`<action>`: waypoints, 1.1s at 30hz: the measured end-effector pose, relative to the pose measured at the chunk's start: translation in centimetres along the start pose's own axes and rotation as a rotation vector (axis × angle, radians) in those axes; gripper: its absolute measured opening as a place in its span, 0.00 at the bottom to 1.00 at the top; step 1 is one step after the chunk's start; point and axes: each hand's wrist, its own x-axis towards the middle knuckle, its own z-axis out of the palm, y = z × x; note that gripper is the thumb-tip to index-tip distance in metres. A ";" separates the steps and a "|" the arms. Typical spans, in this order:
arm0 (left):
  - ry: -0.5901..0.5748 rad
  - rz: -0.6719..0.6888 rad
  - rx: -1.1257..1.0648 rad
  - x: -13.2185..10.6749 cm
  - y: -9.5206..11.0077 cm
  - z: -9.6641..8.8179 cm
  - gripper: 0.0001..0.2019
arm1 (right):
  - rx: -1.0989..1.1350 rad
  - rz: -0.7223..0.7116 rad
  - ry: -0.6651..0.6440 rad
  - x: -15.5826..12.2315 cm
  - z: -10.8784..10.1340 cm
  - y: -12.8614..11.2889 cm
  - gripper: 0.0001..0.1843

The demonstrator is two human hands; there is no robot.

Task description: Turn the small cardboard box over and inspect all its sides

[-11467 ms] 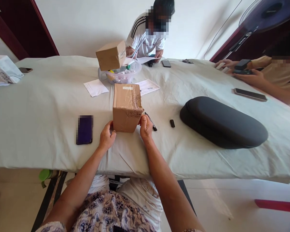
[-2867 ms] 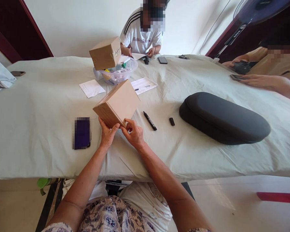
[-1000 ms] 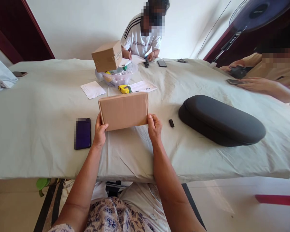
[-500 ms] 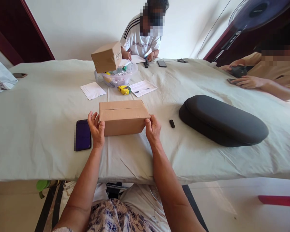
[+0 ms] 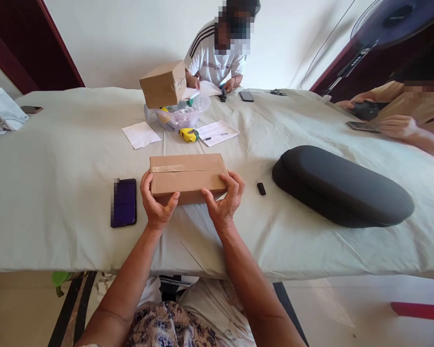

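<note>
A brown cardboard box (image 5: pixel 187 172) lies flat on the cloth-covered table (image 5: pixel 58 159), its taped top face up. My left hand (image 5: pixel 156 206) grips its near left corner, thumb on the front face. My right hand (image 5: pixel 224 202) cups the near right corner, fingers curled over the top edge. A dark phone (image 5: pixel 123 202) lies just left of my left hand. A small black object (image 5: pixel 261 188) sits right of my right hand.
A long black case (image 5: pixel 342 185) lies at the right. Behind the box are a yellow tape measure (image 5: pixel 188 135), two paper sheets (image 5: pixel 142 134), and a clear bowl (image 5: pixel 181 113) with a second cardboard box (image 5: pixel 163 84) on it. Two other people sit at the far and right sides.
The box has gone from standing on edge to lying flat. Both my hands slid from its sides to its near corners. The black marker is hidden now.
</note>
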 end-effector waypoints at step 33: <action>0.020 -0.349 -0.179 -0.4 0.5 0.6 0.38 | 0.331 0.374 0.029 0.4 0.8 1.1 0.21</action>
